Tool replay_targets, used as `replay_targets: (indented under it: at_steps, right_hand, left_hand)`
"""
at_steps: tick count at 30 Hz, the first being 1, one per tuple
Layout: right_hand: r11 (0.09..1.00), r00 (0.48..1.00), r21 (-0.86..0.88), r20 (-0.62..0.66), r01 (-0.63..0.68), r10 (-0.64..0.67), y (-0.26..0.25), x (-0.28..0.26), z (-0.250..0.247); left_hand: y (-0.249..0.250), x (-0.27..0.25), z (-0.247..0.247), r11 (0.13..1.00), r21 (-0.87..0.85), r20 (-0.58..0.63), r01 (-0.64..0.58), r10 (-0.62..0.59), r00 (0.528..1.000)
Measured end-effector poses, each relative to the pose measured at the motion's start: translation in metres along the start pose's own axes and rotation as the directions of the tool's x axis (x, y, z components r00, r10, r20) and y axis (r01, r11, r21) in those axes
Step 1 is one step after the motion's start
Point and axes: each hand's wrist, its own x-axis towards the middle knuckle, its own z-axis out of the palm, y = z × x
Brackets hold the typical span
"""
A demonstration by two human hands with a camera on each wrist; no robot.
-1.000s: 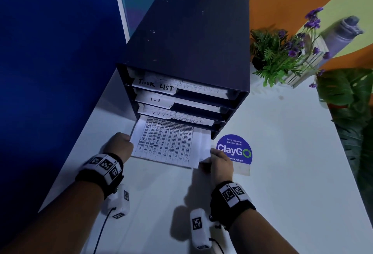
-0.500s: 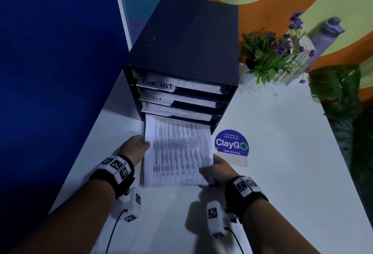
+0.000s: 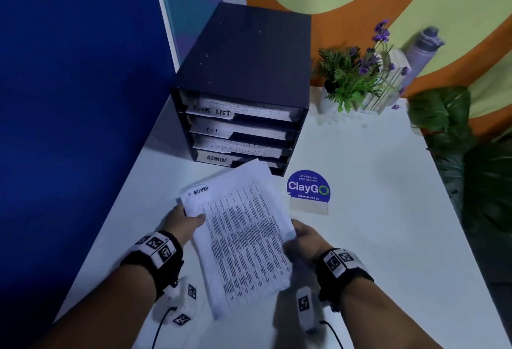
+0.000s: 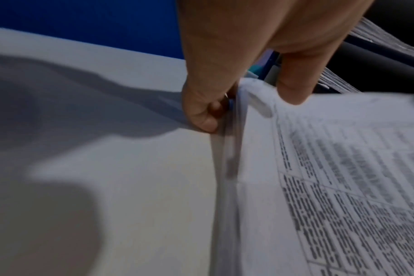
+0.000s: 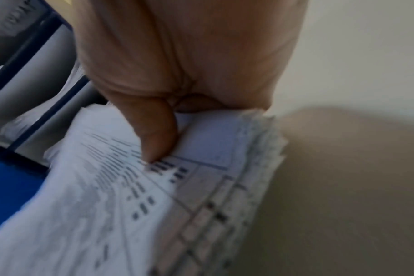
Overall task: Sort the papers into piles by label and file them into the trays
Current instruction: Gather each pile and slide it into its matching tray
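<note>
A stack of printed papers [image 3: 243, 240] marked "ADMIN" at its top left corner is held above the white table [image 3: 374, 210], just in front of the dark tray cabinet [image 3: 249, 71]. My left hand [image 3: 185, 222] pinches the stack's left edge, thumb on top; in the left wrist view the left hand [image 4: 225, 104] has its fingers under the papers [image 4: 343, 186]. My right hand [image 3: 303, 237] grips the right edge; the right wrist view shows the right hand [image 5: 168, 115] with its thumb pressing the papers [image 5: 154, 205]. The bottom tray bears an "ADMIN" label [image 3: 216, 158].
Three upper trays hold papers, two labelled "TASK LIST" [image 3: 212, 111] and "1.1" [image 3: 212, 129]. A round blue ClayGo sign [image 3: 308, 189] stands right of the stack. A potted plant [image 3: 357, 77] and purple bottle [image 3: 421, 52] stand at the back right. A blue wall is on the left.
The stack has been drawn out of the bottom tray toward me and turned slightly; it is now wholly outside the cabinet, showing the "ADMIN" label. Both hands moved back with it.
</note>
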Motion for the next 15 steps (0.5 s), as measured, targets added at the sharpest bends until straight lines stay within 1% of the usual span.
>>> replay_targets:
  at_steps: [2,3,4,5,7,9,12,14,15]
  right_hand:
    - [0.996,0.998,-0.075,0.041,0.048,-0.045,0.007,-0.007,-0.001]
    - [0.992,0.997,-0.102,0.047,0.073,-0.068,0.005,-0.011,0.0]
    - [0.991,0.994,-0.096,0.052,0.098,-0.093,0.002,-0.012,0.001]
    - [0.986,0.991,-0.104,0.048,0.133,-0.128,-0.004,-0.013,0.003]
    - [0.96,0.97,-0.138,0.03,0.243,-0.241,-0.023,-0.016,0.01]
    - [0.922,0.933,-0.157,-0.019,0.353,-0.36,-0.041,-0.019,0.017]
    - [0.877,0.869,-0.065,-0.121,0.475,-0.48,-0.059,-0.022,0.025]
    - [0.842,0.833,0.001,-0.151,0.539,-0.533,-0.066,-0.025,0.03]
    - [0.828,0.822,0.04,-0.16,0.559,-0.547,-0.069,-0.027,0.032]
  left_hand:
    - [-0.023,0.005,-0.002,0.983,-0.186,-0.036,-0.01,0.004,0.999]
    - [-0.015,-0.008,-0.002,0.963,-0.268,-0.046,-0.018,0.006,0.999]
    - [0.005,-0.036,-0.003,0.939,-0.342,-0.052,-0.038,0.022,0.998]
    - [0.017,-0.051,-0.004,0.915,-0.395,-0.061,-0.081,0.062,0.996]
    - [0.037,-0.072,-0.007,0.869,-0.451,-0.115,-0.202,0.168,0.979]
    - [0.056,-0.085,-0.014,0.809,-0.496,-0.161,-0.316,0.273,0.949]
    - [0.085,-0.107,-0.025,0.742,-0.472,-0.244,-0.476,0.409,0.879]
    - [0.094,-0.115,-0.029,0.696,-0.482,-0.292,-0.533,0.445,0.846]
    - [0.096,-0.118,-0.03,0.688,-0.477,-0.312,-0.547,0.449,0.837]
